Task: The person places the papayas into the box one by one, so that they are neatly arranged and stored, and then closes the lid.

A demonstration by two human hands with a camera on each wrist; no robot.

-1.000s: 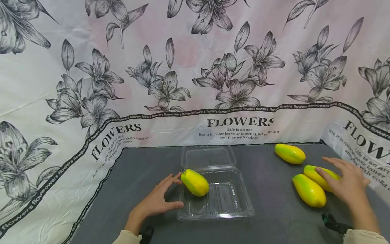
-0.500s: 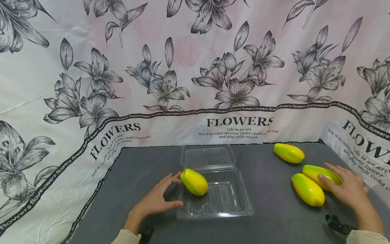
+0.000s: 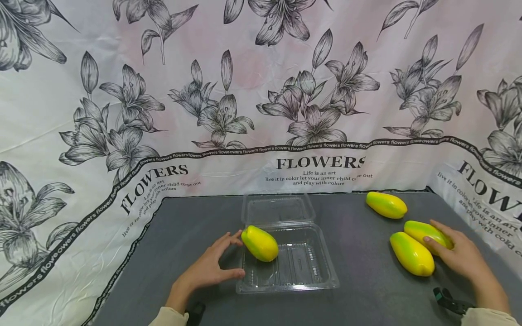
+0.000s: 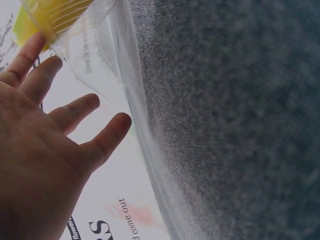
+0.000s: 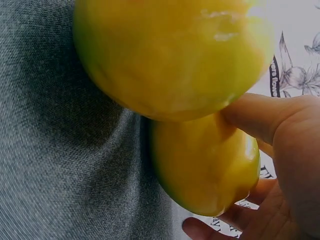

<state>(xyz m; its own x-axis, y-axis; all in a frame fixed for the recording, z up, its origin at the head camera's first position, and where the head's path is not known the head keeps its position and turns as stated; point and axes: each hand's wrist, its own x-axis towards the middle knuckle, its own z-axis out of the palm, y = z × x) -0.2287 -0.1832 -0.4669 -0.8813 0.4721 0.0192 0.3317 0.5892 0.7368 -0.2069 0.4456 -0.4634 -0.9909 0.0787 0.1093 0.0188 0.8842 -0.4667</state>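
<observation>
A yellow-green papaya [image 3: 260, 244] lies in the left part of a clear plastic clamshell box [image 3: 302, 260], whose lid [image 3: 278, 210] is folded back. My left hand [image 3: 208, 265] is at the box's left side, its fingers spread and fairly straight, with fingertips [image 4: 37, 42] close to the box wall. On the right, two papayas lie side by side. My right hand [image 3: 465, 253] holds the farther papaya [image 3: 426, 232], thumb on the near side and fingers round the far side. The nearer papaya [image 3: 413, 254] lies right beside the thumb and looms large in the right wrist view.
Another papaya [image 3: 386, 205] rests toward the back right of the grey table [image 3: 359, 290]. A white cloth printed with flowers [image 3: 228, 172] hangs behind the table and along its sides. Dark straps [image 3: 450, 301] with camera mounts sit at both wrists.
My right hand has come down onto the farther papaya of the pair and closed round it; that papaya has shifted slightly. My left hand and the box have stayed in place.
</observation>
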